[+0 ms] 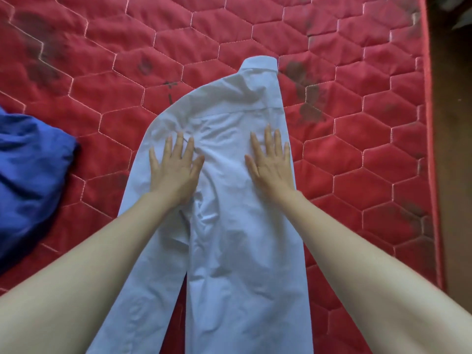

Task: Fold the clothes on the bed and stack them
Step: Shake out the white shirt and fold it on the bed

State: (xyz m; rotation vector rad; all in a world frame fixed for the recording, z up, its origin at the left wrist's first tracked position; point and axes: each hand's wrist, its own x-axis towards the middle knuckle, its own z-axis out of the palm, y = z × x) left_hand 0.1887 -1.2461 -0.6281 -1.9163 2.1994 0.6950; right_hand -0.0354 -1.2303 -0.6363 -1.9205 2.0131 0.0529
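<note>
A red quilted mattress (pixel 357 159) fills the view, stitched in pale hexagons and marked with dark smudges; its piped edge runs down the right, with dark floor (pixel 454 149) beyond. On the middle of it lies a pale blue shirt (pixel 229 226), thin creased cotton, folded lengthwise into a long narrow shape with the collar (pixel 259 64) pointing away and one sleeve lying along its left side. A crumpled deep-blue garment (pixel 28 169) sits at the left edge, apart from the shirt. The left hand (pixel 176 169) and right hand (pixel 272 164) press flat on the shirt, fingers spread, gripping nothing.
</note>
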